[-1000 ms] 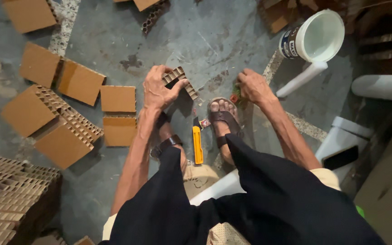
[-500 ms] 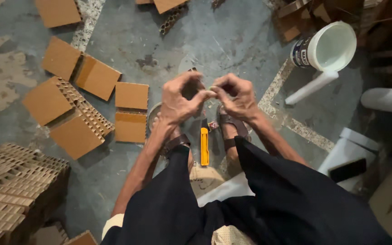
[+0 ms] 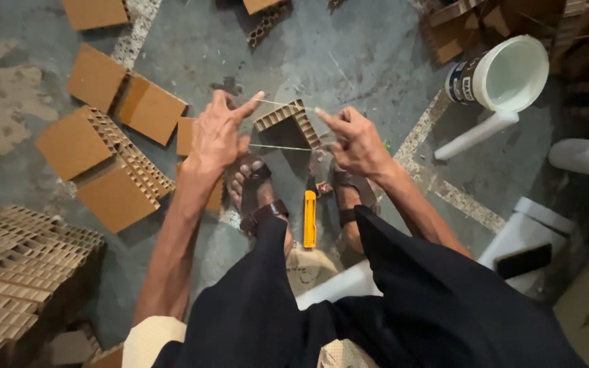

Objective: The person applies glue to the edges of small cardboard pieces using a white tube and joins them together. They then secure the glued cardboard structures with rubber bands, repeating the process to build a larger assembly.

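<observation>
Seated person, head view looking down over dark trousers. Both hands raised above the sandalled feet. Left hand: index finger pointing out, a thin pale band looped over its tip, other fingers loosely curled. Right hand: thumb and forefinger pinching the band's other end. Band stretched around a small bent piece of honeycomb cardboard hanging between the two hands (a second strand runs below it). Yellow utility knife on the floor between the feet. Cardboard squares lie left; white bucket upper right
</observation>
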